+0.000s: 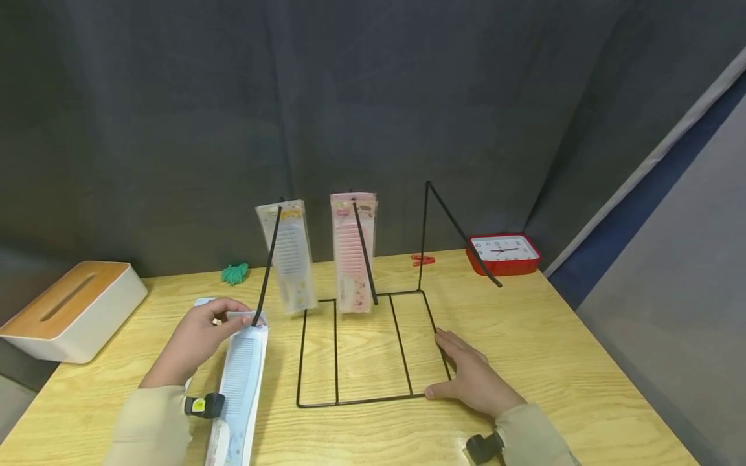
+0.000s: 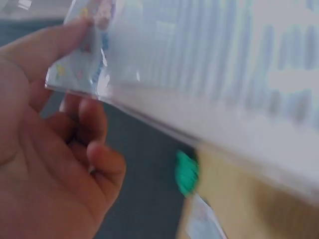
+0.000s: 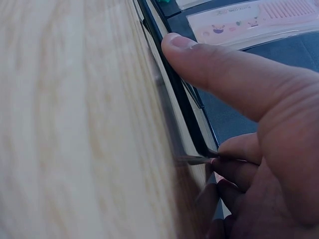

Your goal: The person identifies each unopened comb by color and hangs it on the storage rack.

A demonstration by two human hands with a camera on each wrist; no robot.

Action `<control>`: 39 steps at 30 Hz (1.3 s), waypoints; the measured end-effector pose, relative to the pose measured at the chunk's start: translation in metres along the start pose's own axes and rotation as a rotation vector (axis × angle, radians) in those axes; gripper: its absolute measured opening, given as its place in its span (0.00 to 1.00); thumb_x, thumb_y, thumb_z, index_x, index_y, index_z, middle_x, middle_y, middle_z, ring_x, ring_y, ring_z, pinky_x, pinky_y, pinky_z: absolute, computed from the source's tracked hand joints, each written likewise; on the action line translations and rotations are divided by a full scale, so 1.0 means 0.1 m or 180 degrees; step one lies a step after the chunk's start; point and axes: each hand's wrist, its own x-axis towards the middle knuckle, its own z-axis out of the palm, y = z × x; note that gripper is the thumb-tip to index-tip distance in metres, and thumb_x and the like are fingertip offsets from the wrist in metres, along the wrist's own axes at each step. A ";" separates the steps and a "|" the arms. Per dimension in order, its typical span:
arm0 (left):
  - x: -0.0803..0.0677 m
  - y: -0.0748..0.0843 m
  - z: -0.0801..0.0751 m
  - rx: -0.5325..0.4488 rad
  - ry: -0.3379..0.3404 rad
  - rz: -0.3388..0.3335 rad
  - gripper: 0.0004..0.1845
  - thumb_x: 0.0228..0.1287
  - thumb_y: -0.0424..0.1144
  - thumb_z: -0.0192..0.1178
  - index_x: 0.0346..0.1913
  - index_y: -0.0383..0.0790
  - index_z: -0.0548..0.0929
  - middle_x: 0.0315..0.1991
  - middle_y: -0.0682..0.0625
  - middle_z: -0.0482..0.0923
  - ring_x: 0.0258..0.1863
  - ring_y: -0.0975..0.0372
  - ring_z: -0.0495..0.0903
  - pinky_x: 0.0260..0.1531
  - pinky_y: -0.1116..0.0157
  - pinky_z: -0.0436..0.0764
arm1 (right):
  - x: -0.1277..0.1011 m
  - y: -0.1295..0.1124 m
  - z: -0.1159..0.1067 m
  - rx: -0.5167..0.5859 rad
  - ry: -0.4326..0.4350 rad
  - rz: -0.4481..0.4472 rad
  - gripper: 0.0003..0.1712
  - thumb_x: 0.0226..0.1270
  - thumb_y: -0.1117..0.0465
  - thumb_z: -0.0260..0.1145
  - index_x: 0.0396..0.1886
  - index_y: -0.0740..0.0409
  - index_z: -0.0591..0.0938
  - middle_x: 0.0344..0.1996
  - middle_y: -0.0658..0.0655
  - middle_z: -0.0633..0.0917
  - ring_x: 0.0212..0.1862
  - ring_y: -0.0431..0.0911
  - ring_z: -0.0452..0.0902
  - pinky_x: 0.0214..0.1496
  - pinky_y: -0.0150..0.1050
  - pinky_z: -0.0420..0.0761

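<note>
My left hand (image 1: 201, 336) pinches the top edge of a clear-packaged light blue comb (image 1: 240, 375), thumb in front and fingers behind. The pack hangs down toward the table's front, its top at the tip of the left prong of a black wire display rack (image 1: 373, 399). My right hand (image 1: 472, 372) holds the rack's front right base corner, thumb against the front bar and fingers at the side bar. A packaged pale blue comb (image 1: 289, 252) hangs on the left prong, and a packaged pink comb (image 1: 351, 259) on the middle one. The right prong is bare.
A white tissue box (image 1: 99, 317) with a wooden lid stands at the left. Green clips (image 1: 234, 274), red clips (image 1: 423, 260) and a red clock (image 1: 504, 254) lie along the back. Another package (image 2: 203, 219) lies on the table behind my left hand.
</note>
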 end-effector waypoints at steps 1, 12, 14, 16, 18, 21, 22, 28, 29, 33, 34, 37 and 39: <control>-0.06 0.08 -0.01 -0.0103 0.0025 0.0102 0.16 0.70 0.51 0.64 0.49 0.43 0.85 0.41 0.47 0.80 0.35 0.54 0.74 0.32 0.61 0.77 | 0.00 0.01 0.00 -0.0005 0.0000 0.0005 0.69 0.42 0.37 0.82 0.79 0.59 0.59 0.79 0.58 0.56 0.79 0.60 0.45 0.72 0.70 0.50; -0.65 0.86 0.04 -0.1747 -0.0118 0.2309 0.14 0.61 0.13 0.58 0.42 0.32 0.83 0.39 0.49 0.79 0.41 0.60 0.75 0.35 0.68 0.77 | 0.00 0.01 -0.03 -0.0011 0.0008 -0.0041 0.67 0.44 0.37 0.81 0.79 0.60 0.59 0.79 0.58 0.56 0.79 0.60 0.44 0.71 0.72 0.49; -0.70 0.96 0.05 -0.1964 -0.0108 0.2563 0.14 0.60 0.11 0.57 0.43 0.29 0.82 0.40 0.47 0.79 0.41 0.58 0.74 0.34 0.66 0.76 | -0.01 0.01 -0.03 -0.0017 0.0012 -0.0045 0.67 0.45 0.37 0.81 0.79 0.60 0.59 0.79 0.59 0.56 0.79 0.60 0.44 0.71 0.72 0.49; -0.74 1.05 0.05 -0.1994 0.0012 0.2549 0.14 0.60 0.12 0.58 0.43 0.28 0.82 0.40 0.46 0.79 0.41 0.59 0.74 0.34 0.67 0.77 | -0.01 0.01 -0.03 -0.0011 0.0015 -0.0041 0.67 0.44 0.37 0.81 0.79 0.60 0.60 0.79 0.59 0.56 0.79 0.61 0.45 0.71 0.72 0.49; -0.76 1.13 0.06 -0.1955 0.0154 0.2439 0.14 0.60 0.12 0.58 0.43 0.28 0.83 0.40 0.46 0.79 0.41 0.59 0.75 0.34 0.69 0.78 | -0.01 0.00 -0.03 -0.0004 0.0017 -0.0039 0.67 0.44 0.38 0.81 0.78 0.61 0.60 0.79 0.59 0.56 0.79 0.61 0.45 0.71 0.72 0.49; -0.77 1.20 0.06 -0.1857 0.0321 0.2261 0.13 0.60 0.12 0.58 0.43 0.28 0.83 0.40 0.47 0.80 0.41 0.60 0.76 0.35 0.70 0.80 | -0.01 0.00 -0.03 0.0004 0.0021 -0.0043 0.66 0.45 0.38 0.81 0.78 0.61 0.60 0.79 0.59 0.57 0.79 0.61 0.45 0.71 0.72 0.49; -0.77 1.22 0.06 -0.1835 0.0353 0.2209 0.13 0.60 0.12 0.58 0.43 0.28 0.83 0.40 0.47 0.80 0.41 0.61 0.77 0.36 0.71 0.80 | -0.01 0.00 -0.03 0.0001 0.0019 -0.0048 0.66 0.45 0.38 0.81 0.78 0.61 0.60 0.79 0.60 0.57 0.79 0.61 0.45 0.71 0.72 0.49; -0.75 1.24 0.10 -0.1886 0.0441 0.2090 0.14 0.61 0.13 0.58 0.43 0.30 0.84 0.41 0.49 0.81 0.44 0.60 0.77 0.39 0.71 0.80 | 0.00 0.01 -0.02 -0.0015 0.0024 -0.0072 0.65 0.46 0.38 0.81 0.78 0.61 0.60 0.79 0.60 0.57 0.79 0.61 0.45 0.71 0.72 0.50; -0.75 1.24 0.11 -0.1899 0.0450 0.2090 0.14 0.61 0.13 0.58 0.43 0.30 0.84 0.41 0.48 0.81 0.44 0.60 0.77 0.40 0.71 0.80 | 0.00 0.00 -0.02 -0.0015 0.0026 -0.0070 0.65 0.46 0.39 0.81 0.78 0.61 0.60 0.79 0.60 0.57 0.79 0.61 0.45 0.71 0.72 0.50; -0.74 1.25 0.12 -0.1901 0.0464 0.2078 0.16 0.60 0.12 0.57 0.44 0.32 0.85 0.42 0.47 0.81 0.44 0.59 0.77 0.39 0.71 0.80 | -0.01 -0.01 -0.02 -0.0017 0.0022 -0.0056 0.65 0.45 0.39 0.81 0.78 0.61 0.61 0.79 0.60 0.57 0.79 0.61 0.45 0.71 0.72 0.50; -0.73 1.25 0.12 -0.1884 0.0448 0.2076 0.16 0.60 0.12 0.57 0.43 0.32 0.85 0.42 0.47 0.81 0.44 0.59 0.77 0.38 0.71 0.79 | -0.01 -0.01 -0.02 -0.0024 0.0018 -0.0056 0.65 0.45 0.38 0.81 0.78 0.61 0.61 0.79 0.60 0.57 0.79 0.61 0.45 0.71 0.72 0.50; -0.71 1.24 0.10 -0.1886 0.0335 0.2060 0.17 0.61 0.13 0.56 0.43 0.34 0.85 0.42 0.48 0.81 0.43 0.59 0.76 0.37 0.69 0.78 | -0.01 -0.02 -0.01 -0.0032 0.0012 -0.0057 0.66 0.45 0.38 0.81 0.78 0.61 0.61 0.79 0.60 0.57 0.79 0.61 0.45 0.71 0.71 0.49; -0.68 1.23 0.09 -0.1907 0.0232 0.2059 0.17 0.62 0.13 0.55 0.43 0.35 0.85 0.41 0.48 0.80 0.43 0.59 0.75 0.37 0.69 0.78 | -0.01 -0.02 -0.01 -0.0044 0.0015 -0.0068 0.66 0.45 0.38 0.81 0.78 0.61 0.61 0.79 0.60 0.57 0.79 0.61 0.45 0.71 0.71 0.49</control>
